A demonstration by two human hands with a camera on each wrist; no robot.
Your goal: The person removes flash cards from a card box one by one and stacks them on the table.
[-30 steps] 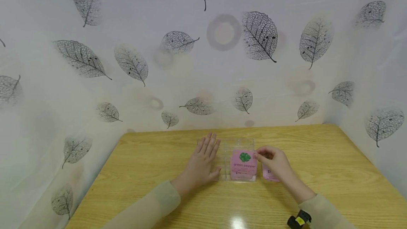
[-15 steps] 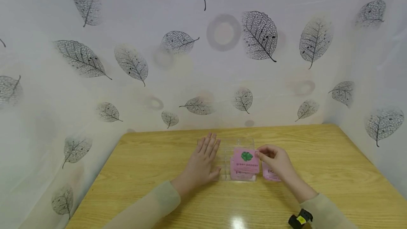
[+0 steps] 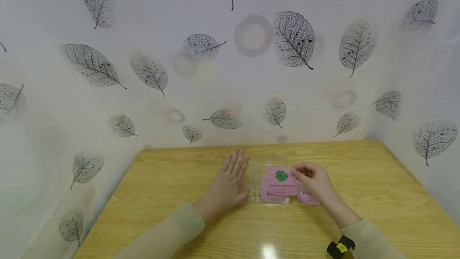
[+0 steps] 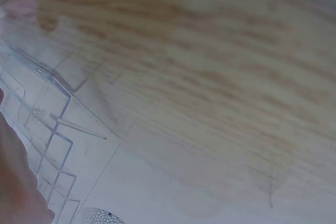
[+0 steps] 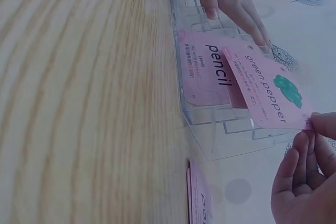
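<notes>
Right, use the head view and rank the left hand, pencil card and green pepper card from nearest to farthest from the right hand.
1. Green pepper card: right edge pinched by the right hand.
2. Pencil card: farther left, partly hidden behind the first card.
3. Left hand: farthest, left of both cards.

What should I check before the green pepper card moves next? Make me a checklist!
1. Right hand pinching the green pepper card: ok.
2. Left hand on the box: ok.
3. Pencil card in the box: ok.
4. Green pepper card not touching the pencil card: cannot tell; they overlap in view.
5. "Pap..." card fully visible: not ok; from above, the right hand hides part.
</notes>
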